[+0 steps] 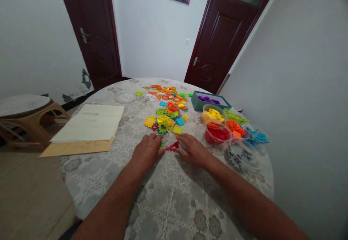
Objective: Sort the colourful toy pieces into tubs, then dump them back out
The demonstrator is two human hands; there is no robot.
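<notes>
On the patterned tablecloth, my left hand (pixel 148 148) is closed around a green plastic building piece (pixel 161 144), mostly hidden by the fingers. My right hand (pixel 193 149) pinches the right end of a red triangular building piece (pixel 172 147) between thumb and fingers. A small gap lies between the two pieces. Just beyond my hands is a pile of yellow, green, blue and orange pieces, with a yellow-green square piece (pixel 177 130) nearest my right fingers and a yellow piece (pixel 149 121) at the left of the pile.
Clear tubs stand at the right, among them a tub of red pieces (pixel 217 133), a tub of yellow pieces (pixel 213 114) and a tub of grey pieces (pixel 239 155). Behind them is a green box (pixel 197 103) with purple pieces. Paper sheets (pixel 88 122) lie at the left; a stool (pixel 24 106) stands beyond.
</notes>
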